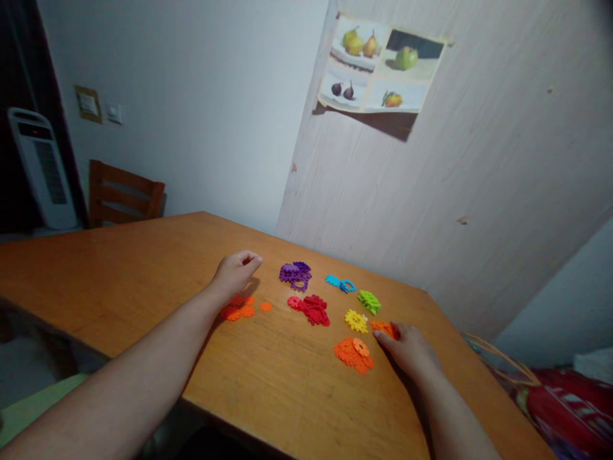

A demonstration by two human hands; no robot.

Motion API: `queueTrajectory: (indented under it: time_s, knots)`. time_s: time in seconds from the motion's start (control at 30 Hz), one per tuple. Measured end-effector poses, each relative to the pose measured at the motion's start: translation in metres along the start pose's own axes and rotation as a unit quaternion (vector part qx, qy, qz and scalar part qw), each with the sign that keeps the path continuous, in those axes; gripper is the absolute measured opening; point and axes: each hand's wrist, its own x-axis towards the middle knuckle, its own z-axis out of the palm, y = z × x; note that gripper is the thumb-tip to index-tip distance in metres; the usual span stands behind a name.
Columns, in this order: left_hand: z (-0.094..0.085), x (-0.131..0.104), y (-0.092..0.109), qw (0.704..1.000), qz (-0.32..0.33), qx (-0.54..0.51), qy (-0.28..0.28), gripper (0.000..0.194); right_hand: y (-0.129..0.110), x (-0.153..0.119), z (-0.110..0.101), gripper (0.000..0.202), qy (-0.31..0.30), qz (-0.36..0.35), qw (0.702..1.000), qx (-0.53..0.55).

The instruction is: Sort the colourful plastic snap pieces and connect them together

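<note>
My left hand is raised over the table, left of a purple gear pile, its thumb and fingers pinched together. Whatever may be between those fingertips is hidden. Below its wrist lie flat orange gears, with one small orange disc apart from them. At the right, the fingers of my right hand are closed on orange toy gears at table level. Close by are a yellow gear cluster and another orange gear pile.
Red gears lie mid-table, with blue gears and green gears behind. The wooden table meets the wall at its back edge. A chair stands beyond the far left, and a red bag is beside the right edge.
</note>
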Motion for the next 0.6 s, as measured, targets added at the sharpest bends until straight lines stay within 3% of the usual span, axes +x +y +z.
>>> queueTrajectory:
  time_s: [0.2,0.43,0.6]
  knots:
    - [-0.002,-0.001,0.001,1.000,-0.003,0.007,0.000,0.038,0.000,0.008,0.005,0.079,0.027,-0.016,1.000,0.003]
    - [-0.002,0.000,-0.004,1.000,-0.007,0.005,-0.012,0.039,0.012,0.009,0.000,0.054,0.099,0.091,0.989,0.058]
    - [0.000,-0.003,-0.006,0.999,-0.021,0.009,-0.037,0.036,0.012,0.009,0.003,0.053,0.085,0.094,0.989,0.079]
